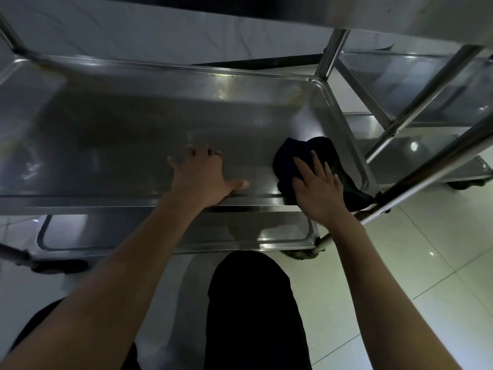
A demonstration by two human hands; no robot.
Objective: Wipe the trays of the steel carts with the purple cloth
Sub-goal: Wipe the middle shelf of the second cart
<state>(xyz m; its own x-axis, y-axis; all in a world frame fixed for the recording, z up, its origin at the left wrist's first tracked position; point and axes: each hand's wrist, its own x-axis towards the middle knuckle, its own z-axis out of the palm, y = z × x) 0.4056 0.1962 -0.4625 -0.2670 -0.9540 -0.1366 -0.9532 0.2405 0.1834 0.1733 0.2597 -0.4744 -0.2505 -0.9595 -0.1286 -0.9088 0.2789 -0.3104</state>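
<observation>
Cloth (298, 161) half hidden (under hand (317, 193)).

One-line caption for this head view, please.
Right hand presses the dark cloth into the steel tray's right corner; left hand rests flat.

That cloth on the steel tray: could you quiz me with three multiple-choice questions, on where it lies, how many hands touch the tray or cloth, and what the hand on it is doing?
1. Where does the cloth lie on the middle tray?
A. near right corner
B. far left corner
C. centre

2. How many hands touch tray or cloth?
A. none
B. one
C. two

3. How is the right hand?
A. balled in a fist
B. flat, pressing the cloth
C. raised off

Answers: 1 A, it sits by the right rim; 2 C, the left hand rests on the tray; 3 B, fingers lie straight.
</observation>
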